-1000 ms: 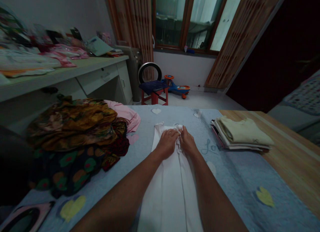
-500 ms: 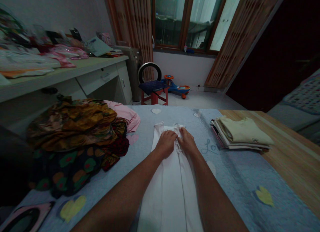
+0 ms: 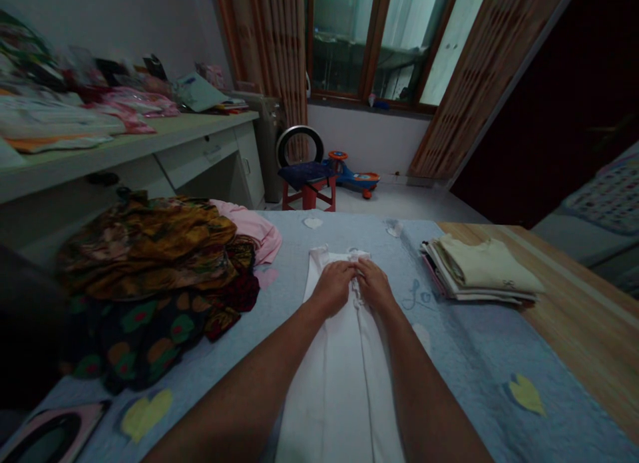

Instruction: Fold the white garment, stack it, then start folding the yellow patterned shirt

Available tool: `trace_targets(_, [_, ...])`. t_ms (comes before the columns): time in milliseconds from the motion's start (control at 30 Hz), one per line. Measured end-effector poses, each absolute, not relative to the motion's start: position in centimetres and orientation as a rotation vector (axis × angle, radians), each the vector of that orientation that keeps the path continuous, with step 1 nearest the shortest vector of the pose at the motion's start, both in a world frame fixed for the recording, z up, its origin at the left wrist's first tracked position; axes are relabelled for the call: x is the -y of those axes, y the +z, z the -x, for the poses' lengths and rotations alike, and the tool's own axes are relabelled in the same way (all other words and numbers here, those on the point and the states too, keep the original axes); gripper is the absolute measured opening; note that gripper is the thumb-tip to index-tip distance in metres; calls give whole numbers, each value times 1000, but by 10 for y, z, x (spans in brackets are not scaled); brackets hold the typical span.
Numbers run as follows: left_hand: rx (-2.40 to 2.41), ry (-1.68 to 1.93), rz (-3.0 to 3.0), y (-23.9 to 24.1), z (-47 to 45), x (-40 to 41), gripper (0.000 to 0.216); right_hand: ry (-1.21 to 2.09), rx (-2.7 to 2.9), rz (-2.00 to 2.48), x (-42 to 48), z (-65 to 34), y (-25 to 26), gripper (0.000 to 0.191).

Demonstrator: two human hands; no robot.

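A white garment [image 3: 344, 383] with ruffled trim lies lengthwise before me on the blue quilted cover, its sides folded inward. Near its far end my left hand [image 3: 335, 283] has its fingers closed on the cloth beside the ruffle. My right hand [image 3: 373, 283] pinches the ruffled edge, and the fingertips of both hands meet there. The garment's far left corner stays visible past my fingers; part of the trim is hidden under them.
On the left is a heap of patterned clothes [image 3: 154, 250] with a pink cloth [image 3: 254, 227]. A folded clothes stack [image 3: 489, 270] sits at the right. Beyond the blue cover [image 3: 459, 370] stand a red stool [image 3: 309, 195], a ride-on toy [image 3: 357, 179] and a cluttered desk [image 3: 210, 127].
My right hand's fingers have shifted slightly left and closed in against my left fingertips on the ruffle. The garment stays in place.
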State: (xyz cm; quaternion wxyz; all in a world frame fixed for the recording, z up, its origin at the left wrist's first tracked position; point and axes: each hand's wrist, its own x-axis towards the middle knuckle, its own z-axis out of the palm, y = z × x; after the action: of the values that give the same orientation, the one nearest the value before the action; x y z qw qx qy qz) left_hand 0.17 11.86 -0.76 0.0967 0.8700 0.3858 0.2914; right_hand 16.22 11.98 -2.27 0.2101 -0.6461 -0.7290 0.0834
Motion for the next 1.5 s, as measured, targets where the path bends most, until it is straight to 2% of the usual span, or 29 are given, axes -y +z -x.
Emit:
trace_targets(333, [-1113,842,-2577,-13,-2,-122,24,199,2006,1868,-118,-160,-21,43])
trace_targets(533, [-1158,737,-2583,-8,0,-120,25,336,1915,1820,-131,-166,-10,43])
trace_targets(733, [-1175,704,-2594,-6,0,-119,24,264,1724,1912,-132,-158,-10,56])
trace_targets(900, [-1164,709,-2603,-5,-1,-118,23,217,1875,1927,-127,-154,-10,37])
trace_targets(1133, [-1162,720,-2584,-2,-1,-117,24,140,1975,2124,-119,-155,-11,50])
trace_targets(1500, [-1126,768,-2586,-8,1,-120,33,142,1951,2178,-121,-162,-9,51])
